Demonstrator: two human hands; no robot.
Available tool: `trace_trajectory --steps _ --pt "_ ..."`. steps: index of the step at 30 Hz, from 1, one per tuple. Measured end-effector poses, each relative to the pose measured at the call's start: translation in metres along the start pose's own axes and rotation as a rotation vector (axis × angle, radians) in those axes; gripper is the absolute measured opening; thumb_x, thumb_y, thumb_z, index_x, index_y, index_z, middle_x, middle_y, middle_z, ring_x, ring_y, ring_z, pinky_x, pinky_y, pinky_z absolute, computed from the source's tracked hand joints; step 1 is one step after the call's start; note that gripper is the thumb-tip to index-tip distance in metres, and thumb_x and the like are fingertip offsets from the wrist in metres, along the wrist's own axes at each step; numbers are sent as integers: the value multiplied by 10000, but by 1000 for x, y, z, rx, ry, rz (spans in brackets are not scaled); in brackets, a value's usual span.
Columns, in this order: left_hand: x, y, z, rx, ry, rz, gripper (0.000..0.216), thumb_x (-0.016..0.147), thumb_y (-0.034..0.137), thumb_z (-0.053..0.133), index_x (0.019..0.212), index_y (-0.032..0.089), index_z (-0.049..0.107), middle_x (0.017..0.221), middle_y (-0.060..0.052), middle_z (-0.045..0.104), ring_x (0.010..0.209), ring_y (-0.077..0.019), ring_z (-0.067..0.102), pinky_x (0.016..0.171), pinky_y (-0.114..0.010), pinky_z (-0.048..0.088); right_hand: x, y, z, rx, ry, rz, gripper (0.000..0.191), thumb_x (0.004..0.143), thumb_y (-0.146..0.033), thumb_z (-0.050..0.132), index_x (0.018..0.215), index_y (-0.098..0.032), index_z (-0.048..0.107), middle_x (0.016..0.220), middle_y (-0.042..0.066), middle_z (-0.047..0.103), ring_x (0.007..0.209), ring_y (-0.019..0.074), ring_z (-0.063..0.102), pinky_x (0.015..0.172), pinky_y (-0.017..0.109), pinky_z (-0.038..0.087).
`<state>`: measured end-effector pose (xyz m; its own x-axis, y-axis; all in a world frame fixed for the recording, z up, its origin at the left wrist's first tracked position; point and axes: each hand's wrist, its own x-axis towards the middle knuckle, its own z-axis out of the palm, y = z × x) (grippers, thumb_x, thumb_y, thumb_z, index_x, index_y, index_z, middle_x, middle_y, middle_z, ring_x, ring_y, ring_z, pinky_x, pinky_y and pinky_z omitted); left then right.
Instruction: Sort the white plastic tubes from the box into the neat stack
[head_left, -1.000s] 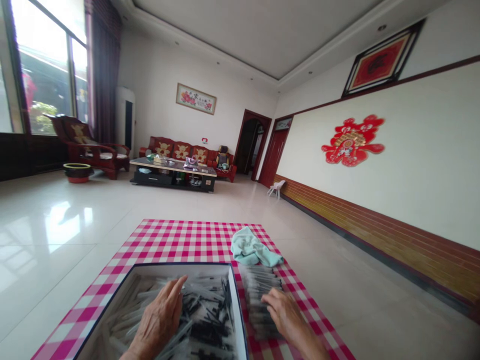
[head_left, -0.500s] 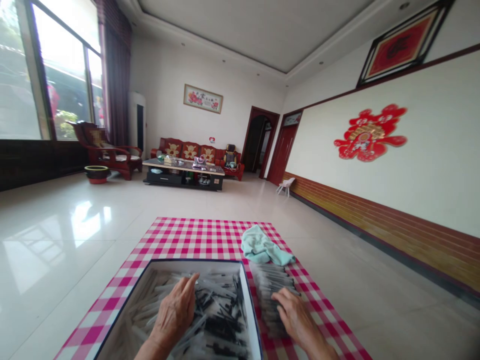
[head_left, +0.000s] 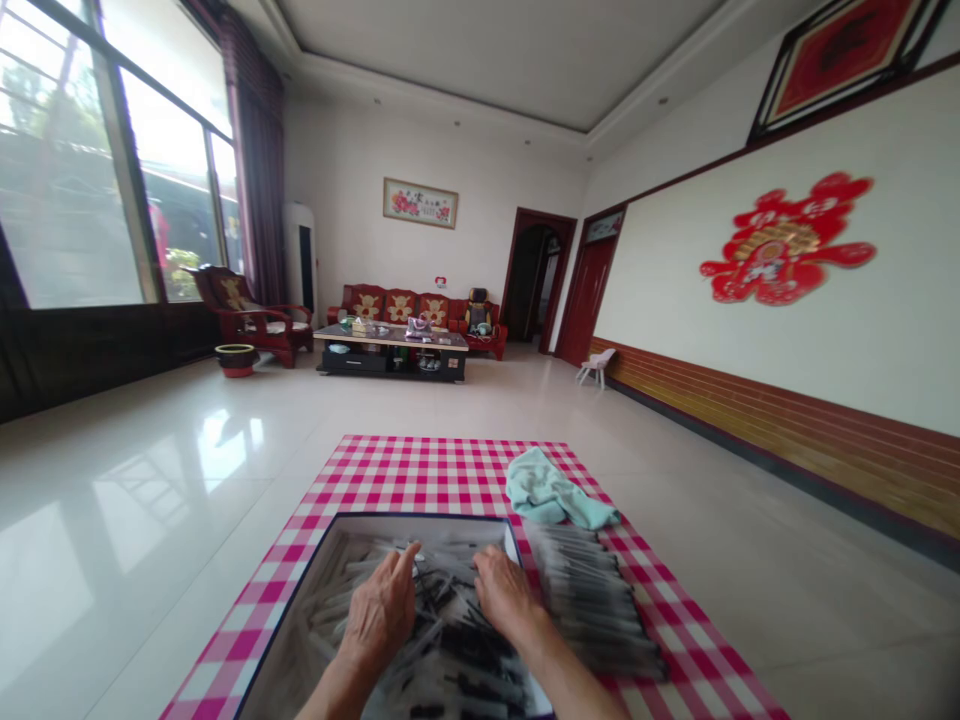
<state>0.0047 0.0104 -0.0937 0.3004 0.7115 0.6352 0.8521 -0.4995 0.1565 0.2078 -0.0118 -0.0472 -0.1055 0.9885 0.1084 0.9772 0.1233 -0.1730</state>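
A shallow box with a dark rim lies on a red-and-white checked cloth and holds many loose black and clear pen parts. My left hand rests palm down on these parts, fingers stretched forward. My right hand lies beside it inside the box, fingers bent down onto the parts. To the right of the box, a row of assembled pens is laid out on the cloth.
A crumpled pale green rag sits on the cloth behind the pen row. Shiny tiled floor surrounds the cloth. Far back stand a coffee table, a red sofa, an armchair and a small white stool.
My right hand has moved left from the pen row into the box, beside my left hand. The view has swung a little to the left.
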Motion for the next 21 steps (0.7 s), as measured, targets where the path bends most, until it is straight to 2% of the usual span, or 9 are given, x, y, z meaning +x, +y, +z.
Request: trace_trajectory --steps 4,10,14,17,21 --pt "-1 -1 3 -7 8 5 350 891 111 358 1194 136 530 864 -64 656 752 -168 652 582 -236 487 4 -4 9 -28 1 32 257 812 -53 437 885 -148 664 949 137 667 920 236 638 783 298 453" --pt "3 3 -1 -38 86 34 302 897 118 357 1122 134 558 831 -61 638 758 -172 629 636 -256 499 -7 -9 -4 14 52 1 220 842 -103 445 948 -168 627 983 107 636 857 194 637 728 251 447" --pt "10 12 -20 -36 147 153 333 879 120 377 1166 152 543 1076 -119 611 965 -226 572 823 -370 474 -14 -18 -13 87 72 -76 255 849 -91 422 977 -189 619 991 76 623 879 162 629 756 220 444" --pt "15 24 -35 -89 37 283 367 874 136 407 1218 199 516 1159 -105 590 1065 -248 521 917 -433 408 -17 -26 -16 332 142 -160 242 817 -85 445 946 -191 620 962 62 638 897 164 619 796 231 441" --pt "16 33 -40 -130 -103 315 393 880 140 421 1266 195 468 998 -78 635 905 -218 559 872 -412 423 -15 -34 -16 712 168 -80 111 785 -173 519 849 -175 610 762 24 665 739 174 624 691 258 468"
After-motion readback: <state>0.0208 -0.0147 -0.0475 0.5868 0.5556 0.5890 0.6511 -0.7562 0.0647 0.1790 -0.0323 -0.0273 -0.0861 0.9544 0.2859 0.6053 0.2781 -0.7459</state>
